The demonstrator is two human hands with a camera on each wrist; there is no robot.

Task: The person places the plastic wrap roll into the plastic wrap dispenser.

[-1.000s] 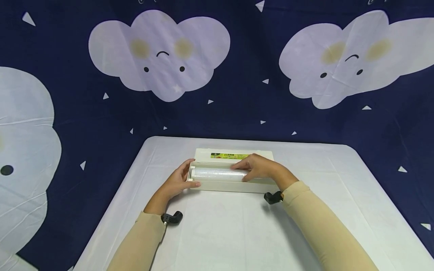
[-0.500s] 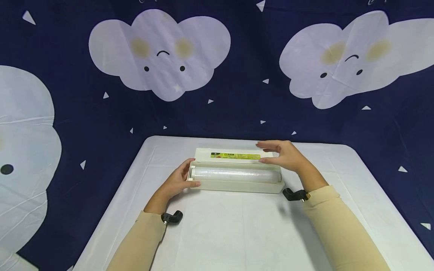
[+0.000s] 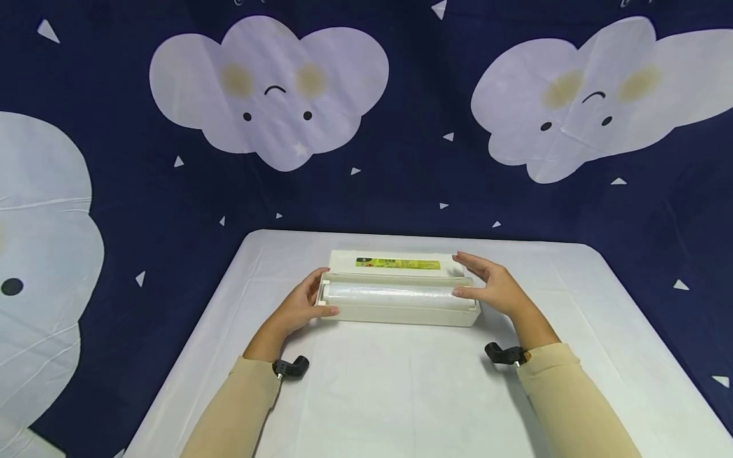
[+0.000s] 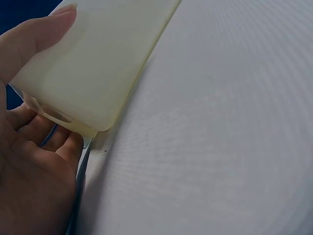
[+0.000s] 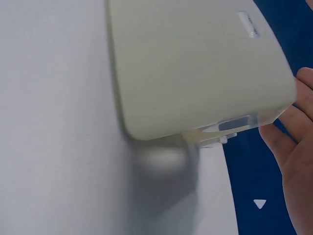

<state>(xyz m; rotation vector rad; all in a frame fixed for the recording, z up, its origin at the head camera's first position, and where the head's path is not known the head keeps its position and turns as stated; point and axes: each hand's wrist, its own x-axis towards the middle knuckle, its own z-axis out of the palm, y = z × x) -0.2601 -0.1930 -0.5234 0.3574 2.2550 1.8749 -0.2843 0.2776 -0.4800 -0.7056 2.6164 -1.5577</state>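
A long off-white cling film box [image 3: 401, 315] lies across the white table with its lid [image 3: 342, 261] swung back behind it. Inside rests a shiny roll of cling film [image 3: 389, 293]. The left hand [image 3: 298, 306] grips the box's left end, thumb on the front wall and fingers around the end; the left wrist view shows the thumb against the box [image 4: 98, 63]. At the right end, the right hand [image 3: 494, 287] has its fingers extended and spread from the thumb, near the box's top edge. In the right wrist view, fingers [image 5: 293, 122] are beside the box [image 5: 195, 73]; contact is unclear.
The white-covered table [image 3: 395, 394] extends in front of the box and to both sides. Behind it hangs a dark blue cloth [image 3: 424, 191] with printed clouds and triangles. A yellow-green label [image 3: 397, 263] is on the lid.
The right hand has left the roll, risen to the right over the lid, then lowered to the box's right end. The left hand keeps its hold; the box stays in place.
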